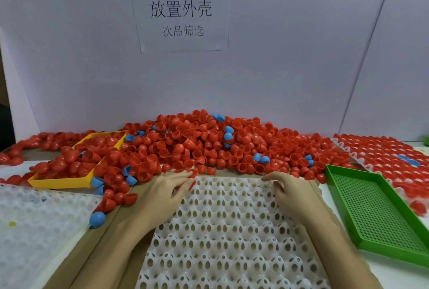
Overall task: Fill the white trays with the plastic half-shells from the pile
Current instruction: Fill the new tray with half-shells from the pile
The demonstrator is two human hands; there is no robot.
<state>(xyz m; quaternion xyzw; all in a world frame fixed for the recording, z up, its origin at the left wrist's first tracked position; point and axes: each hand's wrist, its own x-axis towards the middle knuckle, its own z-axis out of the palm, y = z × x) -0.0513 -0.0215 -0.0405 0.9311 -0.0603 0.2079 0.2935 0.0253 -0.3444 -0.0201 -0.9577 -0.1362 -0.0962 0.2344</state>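
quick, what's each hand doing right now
Left hand: pinching a red half-shell at the pile's edge.
Right hand: fingers curled, holding nothing visible.

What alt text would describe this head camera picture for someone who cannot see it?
A person's left hand and right hand rest at the far edge of an empty white tray, beside a big pile of red and blue half-shells. A yellow tray sits left, a green tray right.

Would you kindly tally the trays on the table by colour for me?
White trays: 3 (centre tray, left tray, right tray, already filled with shells)
Yellow tray: 1
Green tray: 1
Total: 5
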